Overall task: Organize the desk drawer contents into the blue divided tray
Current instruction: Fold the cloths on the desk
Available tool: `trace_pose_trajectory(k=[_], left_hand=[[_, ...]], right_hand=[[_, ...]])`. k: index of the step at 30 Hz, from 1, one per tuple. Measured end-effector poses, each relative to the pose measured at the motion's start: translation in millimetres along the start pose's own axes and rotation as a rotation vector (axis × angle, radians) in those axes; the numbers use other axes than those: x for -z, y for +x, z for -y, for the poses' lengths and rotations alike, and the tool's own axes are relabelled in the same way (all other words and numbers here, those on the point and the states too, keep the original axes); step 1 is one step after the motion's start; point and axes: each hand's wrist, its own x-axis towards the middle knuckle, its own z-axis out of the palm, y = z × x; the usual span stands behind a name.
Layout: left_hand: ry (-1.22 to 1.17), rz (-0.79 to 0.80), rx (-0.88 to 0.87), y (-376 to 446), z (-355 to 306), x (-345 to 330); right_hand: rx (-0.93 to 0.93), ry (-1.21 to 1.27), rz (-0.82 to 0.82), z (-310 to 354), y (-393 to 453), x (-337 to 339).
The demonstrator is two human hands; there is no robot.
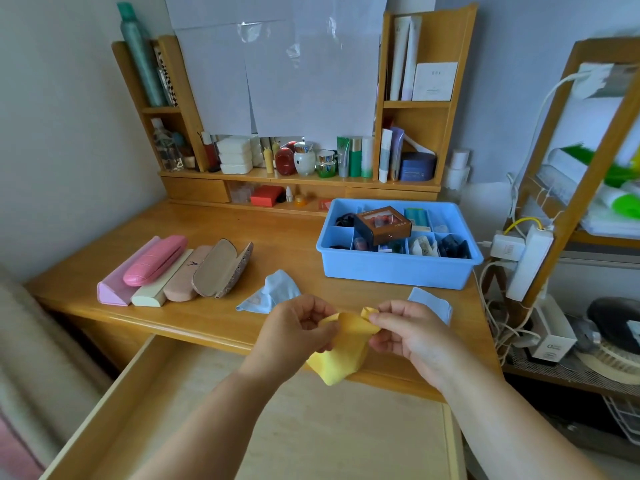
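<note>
Yellow cloth (341, 355) pinched at its top corners between left hand (298, 327) and right hand (408, 332), hanging below.

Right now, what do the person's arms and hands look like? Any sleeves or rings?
Both forearms are bare as far as the picture shows, with no sleeves in view. The left hand and the right hand show no rings, watch, bracelet or gloves. Nails look short and unpainted, though the picture is a little soft.
</note>
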Motion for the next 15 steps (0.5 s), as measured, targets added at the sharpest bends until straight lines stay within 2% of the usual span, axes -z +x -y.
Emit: trace_pose_trajectory(k=[3,7,10,15], left_hand=[[0.041,-0.082,0.025,1.3,0.0,8.3],[-0.062,-0.173,0.071,5.3,0.2,22.2],[-0.082,-0.205,0.068,8.3,0.2,29.4],[0.014,-0.232,0.007,27.2,-6.8,32.7]], right_hand=[[0.023,0.054,-0.062,3.0,0.5,0.7],[0.113,0.034,-0.096,11.7,-1.3,8.4],[0.165,-0.061,-0.111,18.7,-1.1,13.9],[0.223,-0.278,-0.161,31.6,15.6,17.9]])
